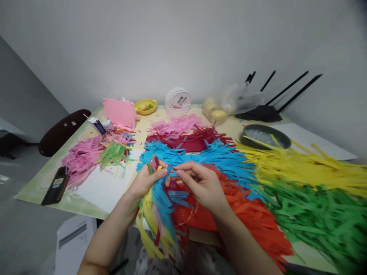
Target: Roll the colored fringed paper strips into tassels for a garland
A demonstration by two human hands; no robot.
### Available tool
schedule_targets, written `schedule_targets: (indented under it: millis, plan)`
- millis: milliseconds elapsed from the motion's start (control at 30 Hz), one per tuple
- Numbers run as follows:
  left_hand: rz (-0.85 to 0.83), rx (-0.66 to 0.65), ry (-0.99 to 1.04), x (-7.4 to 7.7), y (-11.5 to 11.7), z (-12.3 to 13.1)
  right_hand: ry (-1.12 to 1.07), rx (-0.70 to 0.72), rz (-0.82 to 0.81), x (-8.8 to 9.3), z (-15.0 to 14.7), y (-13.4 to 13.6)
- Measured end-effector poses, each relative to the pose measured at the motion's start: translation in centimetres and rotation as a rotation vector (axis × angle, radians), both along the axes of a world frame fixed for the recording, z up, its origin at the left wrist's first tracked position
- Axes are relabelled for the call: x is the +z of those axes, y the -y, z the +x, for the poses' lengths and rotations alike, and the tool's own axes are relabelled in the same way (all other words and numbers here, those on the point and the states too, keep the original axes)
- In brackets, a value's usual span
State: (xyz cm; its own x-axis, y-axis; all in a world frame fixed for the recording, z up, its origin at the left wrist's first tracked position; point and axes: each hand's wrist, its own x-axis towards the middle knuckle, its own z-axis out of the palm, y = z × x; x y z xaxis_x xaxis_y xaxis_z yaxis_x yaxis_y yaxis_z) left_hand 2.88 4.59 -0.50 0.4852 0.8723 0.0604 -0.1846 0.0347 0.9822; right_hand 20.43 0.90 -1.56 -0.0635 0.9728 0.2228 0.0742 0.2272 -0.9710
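While the left hand (147,179) clamps a mixed strip bundle (157,214) at the table's (43,179) near edge, the right hand (200,183) pinches a blue strip (171,169); adding it needs careful alignment.

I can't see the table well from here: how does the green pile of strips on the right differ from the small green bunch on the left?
The green strip pile is large, dark green, of broad strips spread to the table's right edge. The small green bunch is light green, of thin shreds tangled among pink shreds near a phone. Both are cut paper lying untouched; the left hand and right hand work elsewhere.
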Motion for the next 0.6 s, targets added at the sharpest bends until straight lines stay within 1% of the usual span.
schedule_targets:
  millis: [133,200,333,500,600]
  plan:
    - [-0.021,-0.003,0.007,0.2,-0.1,-0.2,-0.029,-0.019,-0.008,0.2,0.2,0.1]
    - [-0.029,-0.025,0.008,0.4,0.0,-0.2,-0.026,-0.022,-0.011,0.2,0.3,0.2]
    - [-0.049,-0.077,-0.007,0.6,-0.1,0.0,-0.005,0.019,-0.023,0.2,0.3,0.1]
    - [-0.110,-0.071,0.056,-0.3,-0.1,-0.2,-0.045,-0.006,-0.016,0.5,0.3,0.0]
    - [-0.132,-0.105,0.078,-0.7,-0.1,-0.2,-0.056,0.002,-0.007,0.4,0.4,0.1]
